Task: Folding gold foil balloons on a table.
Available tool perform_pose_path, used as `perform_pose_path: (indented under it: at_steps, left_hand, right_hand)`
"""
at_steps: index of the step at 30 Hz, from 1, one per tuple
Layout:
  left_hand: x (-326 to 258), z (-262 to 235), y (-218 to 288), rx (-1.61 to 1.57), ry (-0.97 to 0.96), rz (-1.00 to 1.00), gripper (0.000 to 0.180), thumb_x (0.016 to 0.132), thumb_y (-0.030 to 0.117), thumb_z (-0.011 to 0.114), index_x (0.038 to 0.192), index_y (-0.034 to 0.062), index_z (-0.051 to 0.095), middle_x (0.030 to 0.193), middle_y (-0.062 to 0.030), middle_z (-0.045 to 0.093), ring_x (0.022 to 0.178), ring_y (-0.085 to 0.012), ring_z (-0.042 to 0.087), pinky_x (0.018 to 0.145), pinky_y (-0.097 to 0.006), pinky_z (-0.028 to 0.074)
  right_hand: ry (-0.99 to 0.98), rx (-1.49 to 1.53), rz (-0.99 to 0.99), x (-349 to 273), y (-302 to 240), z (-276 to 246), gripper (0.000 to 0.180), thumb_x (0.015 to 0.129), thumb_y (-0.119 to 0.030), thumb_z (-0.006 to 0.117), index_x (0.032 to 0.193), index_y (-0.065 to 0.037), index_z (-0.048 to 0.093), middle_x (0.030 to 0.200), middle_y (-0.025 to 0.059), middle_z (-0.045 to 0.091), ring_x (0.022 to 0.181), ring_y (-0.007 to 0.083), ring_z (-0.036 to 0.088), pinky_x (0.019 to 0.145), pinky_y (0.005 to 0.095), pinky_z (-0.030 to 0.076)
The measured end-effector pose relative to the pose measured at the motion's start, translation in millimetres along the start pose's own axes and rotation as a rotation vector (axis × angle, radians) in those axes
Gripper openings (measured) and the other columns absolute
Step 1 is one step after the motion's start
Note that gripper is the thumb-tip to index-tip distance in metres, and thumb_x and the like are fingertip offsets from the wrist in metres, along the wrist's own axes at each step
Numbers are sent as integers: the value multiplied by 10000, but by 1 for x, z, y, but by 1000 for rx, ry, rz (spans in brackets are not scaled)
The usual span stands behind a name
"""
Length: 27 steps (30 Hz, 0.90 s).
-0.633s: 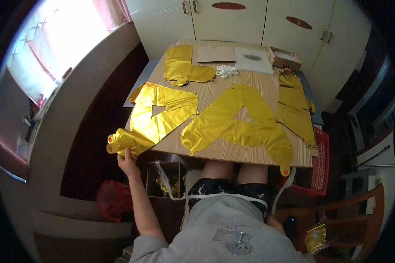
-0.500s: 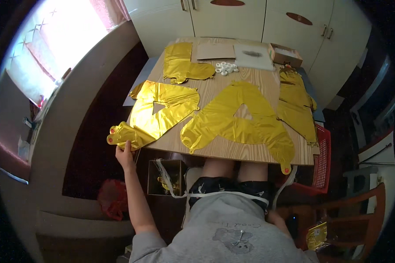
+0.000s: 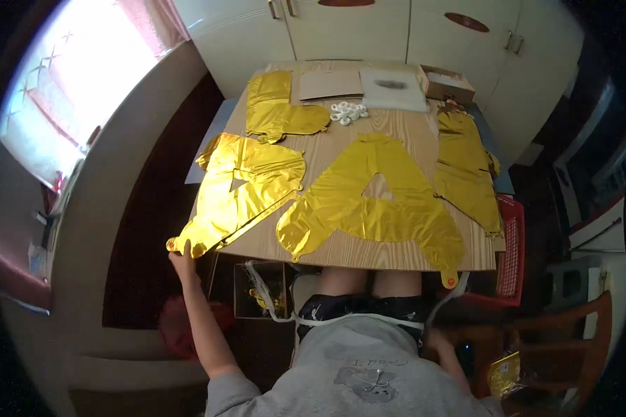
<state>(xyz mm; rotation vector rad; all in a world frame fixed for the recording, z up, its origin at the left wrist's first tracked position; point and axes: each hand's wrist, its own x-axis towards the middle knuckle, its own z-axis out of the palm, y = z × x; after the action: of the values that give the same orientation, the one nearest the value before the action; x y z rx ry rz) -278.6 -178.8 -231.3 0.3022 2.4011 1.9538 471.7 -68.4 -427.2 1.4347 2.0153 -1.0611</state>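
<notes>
My left hand (image 3: 182,265) is closed on the lower-left end of a gold foil balloon (image 3: 212,201), at the table's front-left corner. This flat, wrinkled, letter-shaped balloon has a small hole in its middle. To its right lies a flat, A-shaped gold foil balloon (image 3: 351,221), whose right leg hangs over the front edge. Behind them is an L-shaped gold foil balloon (image 3: 270,111). More gold foil balloons (image 3: 462,163) overlap along the table's right side. My right hand (image 3: 436,342) is low beside my right hip, apart from the table; its fingers are blurred and dark.
On the wood-grain table (image 3: 334,254), white rings (image 3: 349,113), a cardboard sheet (image 3: 330,86), a clear plastic sheet (image 3: 395,92) and an open box (image 3: 446,85) lie at the back. A red basket (image 3: 511,250) and wooden chair (image 3: 595,333) are right; a carton (image 3: 240,292) sits below.
My left hand has moved left and down. The balloon's lower-left end, curled over before, now stretches out toward the corner. The whole view has shifted slightly.
</notes>
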Motion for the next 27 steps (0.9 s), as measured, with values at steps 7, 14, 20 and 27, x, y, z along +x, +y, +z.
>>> perform_pose_path:
  at_steps: [7, 14, 20, 27]
  left_hand:
    - [-29, 24, 45, 740, 259, 547, 680, 811, 332, 669, 1341, -5, 409, 1371, -267, 357, 1255, -412, 383, 1056, -487, 310]
    - [-94, 128, 141, 541, -242, 822, 552, 795, 133, 718, 1280, 24, 478, 1393, -243, 351, 1312, -402, 332, 1063, -487, 304]
    - [-160, 236, 173, 381, -873, 922, 542, 767, 117, 724, 1262, 31, 522, 1402, -229, 409, 1313, -422, 358, 1035, -496, 349]
    - [-224, 310, 182, 587, -1244, 1232, 675, 826, 453, 615, 1410, 174, 422, 1500, -160, 326, 1387, -419, 263, 1104, -558, 223]
  right_hand:
    - [68, -173, -52, -25, -20, -77, 457, 832, -288, 638, 1213, -41, 583, 1156, 205, 623, 1040, 362, 609, 895, 424, 487]
    - [-81, 640, -651, -104, -157, -289, 340, 942, -203, 597, 1245, -50, 576, 1149, 67, 644, 1073, 133, 590, 947, 289, 459]
    - [529, 494, -527, -48, -170, -393, 387, 895, -224, 650, 1225, -30, 590, 1069, 91, 662, 952, 171, 624, 804, 329, 497]
    - [817, -196, -413, 17, -160, -415, 668, 894, -459, 585, 1412, -80, 402, 1475, 143, 339, 1374, 294, 286, 1118, 450, 236]
